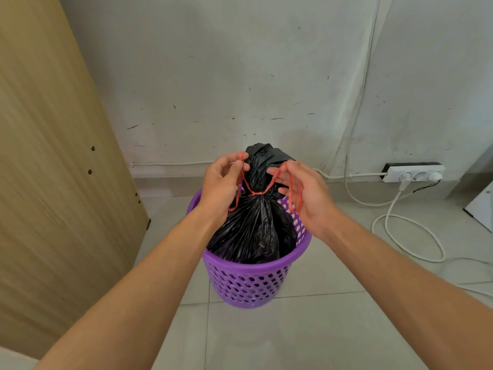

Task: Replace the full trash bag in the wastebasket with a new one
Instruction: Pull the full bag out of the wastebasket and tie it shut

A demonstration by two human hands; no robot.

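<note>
The full black trash bag (pixel 253 222) sits in the purple wastebasket (pixel 248 279), left hand (pixel 221 188) at 10 o'clock and right hand (pixel 301 193) at 2 o'clock each pinching its orange drawstring (pixel 254 193), which could snap or tear the thin plastic if yanked too sharply

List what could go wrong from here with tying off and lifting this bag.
1. Both hands, left hand and right hand, pinch the thin red drawstring; a hard pull might snap it or tear the black bag.
2. The bag fills the purple wastebasket, so the light basket may lift along.
</note>
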